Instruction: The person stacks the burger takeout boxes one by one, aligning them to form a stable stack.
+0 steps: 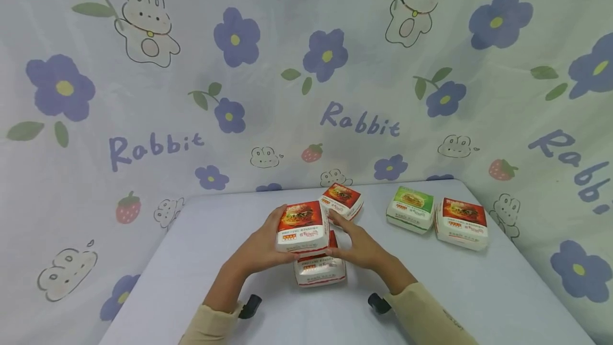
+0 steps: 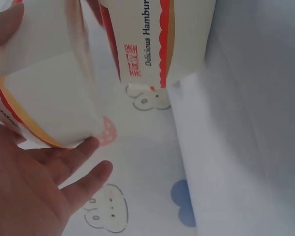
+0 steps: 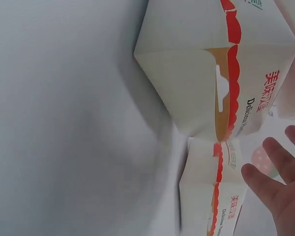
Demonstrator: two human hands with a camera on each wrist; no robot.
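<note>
A white hamburger box with a red printed top [image 1: 301, 222] is held, slightly tilted, above a second red-topped hamburger box [image 1: 320, 274] on the table. My left hand [image 1: 261, 244] grips the raised box from its left side. In the left wrist view, the thumb and fingers of that hand lie against the box [image 2: 49, 93]. At the raised box's right side is my right hand [image 1: 359, 246], thumb and fingers spread. Its fingers look straight in the right wrist view, beside the white boxes; whether they touch the raised box I cannot tell.
Behind the raised box stands another red-topped hamburger box [image 1: 341, 200]. Toward the right, a green-topped box [image 1: 411, 209] sits beside one more red-topped box [image 1: 462, 222]. The white table [image 1: 201, 228] meets a curtain [image 1: 268, 95] printed with rabbits and flowers.
</note>
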